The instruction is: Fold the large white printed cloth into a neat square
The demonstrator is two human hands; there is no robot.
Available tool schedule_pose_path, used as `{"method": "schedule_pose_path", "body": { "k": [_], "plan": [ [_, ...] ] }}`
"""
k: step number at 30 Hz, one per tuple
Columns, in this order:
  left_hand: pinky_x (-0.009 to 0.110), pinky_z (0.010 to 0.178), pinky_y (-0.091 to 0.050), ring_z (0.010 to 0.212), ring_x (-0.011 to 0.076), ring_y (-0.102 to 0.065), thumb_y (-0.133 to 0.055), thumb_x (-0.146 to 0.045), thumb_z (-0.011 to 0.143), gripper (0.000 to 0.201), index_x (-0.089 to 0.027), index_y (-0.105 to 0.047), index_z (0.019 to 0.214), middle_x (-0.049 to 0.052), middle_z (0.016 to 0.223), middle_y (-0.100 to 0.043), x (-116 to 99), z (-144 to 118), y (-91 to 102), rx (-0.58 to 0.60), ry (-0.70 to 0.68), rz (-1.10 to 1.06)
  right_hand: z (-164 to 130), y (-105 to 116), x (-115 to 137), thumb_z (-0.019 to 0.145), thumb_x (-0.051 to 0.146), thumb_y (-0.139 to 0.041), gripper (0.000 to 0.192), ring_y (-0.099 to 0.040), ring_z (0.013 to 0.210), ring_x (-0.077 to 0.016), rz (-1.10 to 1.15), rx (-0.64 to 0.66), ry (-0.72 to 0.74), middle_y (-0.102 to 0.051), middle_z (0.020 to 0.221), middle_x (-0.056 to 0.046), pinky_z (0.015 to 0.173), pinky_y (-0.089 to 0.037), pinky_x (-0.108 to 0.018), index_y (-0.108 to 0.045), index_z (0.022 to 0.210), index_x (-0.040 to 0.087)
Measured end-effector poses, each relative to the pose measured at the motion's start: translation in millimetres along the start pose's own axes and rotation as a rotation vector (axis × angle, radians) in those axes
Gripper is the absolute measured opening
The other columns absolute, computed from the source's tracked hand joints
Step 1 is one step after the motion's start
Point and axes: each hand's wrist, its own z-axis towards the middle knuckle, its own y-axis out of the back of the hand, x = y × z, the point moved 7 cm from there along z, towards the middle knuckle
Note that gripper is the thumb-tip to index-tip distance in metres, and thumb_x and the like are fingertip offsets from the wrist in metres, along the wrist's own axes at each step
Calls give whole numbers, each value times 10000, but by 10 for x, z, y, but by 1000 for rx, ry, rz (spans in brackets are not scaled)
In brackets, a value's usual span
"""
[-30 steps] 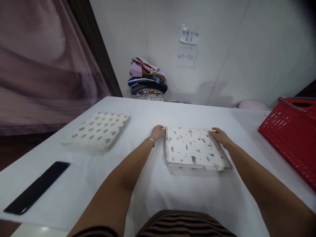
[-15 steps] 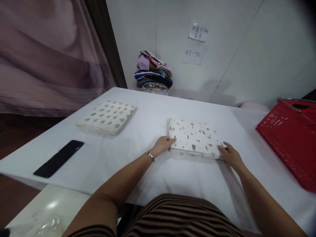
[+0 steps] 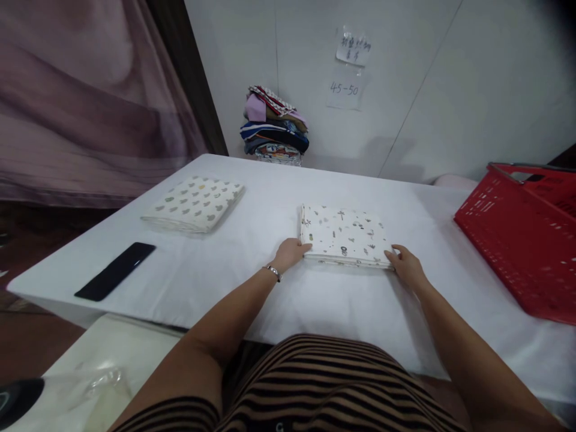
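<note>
A folded white cloth with small dark prints (image 3: 344,235) lies flat in the middle of the white table (image 3: 279,282). My left hand (image 3: 290,252) rests at its near left corner, fingers touching the edge. At the near right corner sits my right hand (image 3: 405,264), fingertips against the cloth. Whether either hand grips the fabric or only touches it is not clear. A bracelet circles my left wrist.
A second folded cloth with grey heart prints (image 3: 194,203) lies at the left. Near the left edge a black phone (image 3: 116,279) lies flat. A red plastic basket (image 3: 522,231) stands at the right. A stack of folded clothes (image 3: 274,127) leans by the wall behind.
Both hands slid from the far corners of the printed cloth back to its near corners. The view pulled back from the table, showing more of my striped clothing.
</note>
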Motion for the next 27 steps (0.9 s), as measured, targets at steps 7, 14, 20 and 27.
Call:
{"method": "schedule_pose_path", "body": {
  "k": [7,14,20,27],
  "plan": [
    [255,487,-289,479,114,-430,-612,-549,721,448,-193,-473,489,-23,463,-466,23,31,40,-27,8,-31,-60,-8,-2,823,588,-447,614,-555,674,-185,50,3,20,-590,748,-28,624,-418,-289,-536,1265,172],
    [239,520,-349,527,114,-469,-509,-573,791,435,-185,-544,597,-21,522,-526,14,-199,190,-107,-36,-123,-192,122,465,891,481,-410,456,-540,1022,-255,-108,-119,284,-602,1130,-112,850,-433,-376,-565,1224,211],
    [239,612,-404,653,126,-543,-641,-438,731,242,-208,-597,790,-24,732,-625,52,-548,81,-156,-128,-76,-537,-445,1677,906,425,-490,285,-543,1020,-253,114,186,813,-644,1061,-79,885,-438,-401,-662,1063,261],
    [245,643,-398,700,132,-556,-625,-280,746,97,-203,-605,802,-16,758,-636,47,-483,-9,-195,-141,-18,-559,-1033,2317,892,263,-545,153,-543,928,-216,-1,307,945,-623,949,-77,792,-419,-336,-682,935,210]
  ]
}}
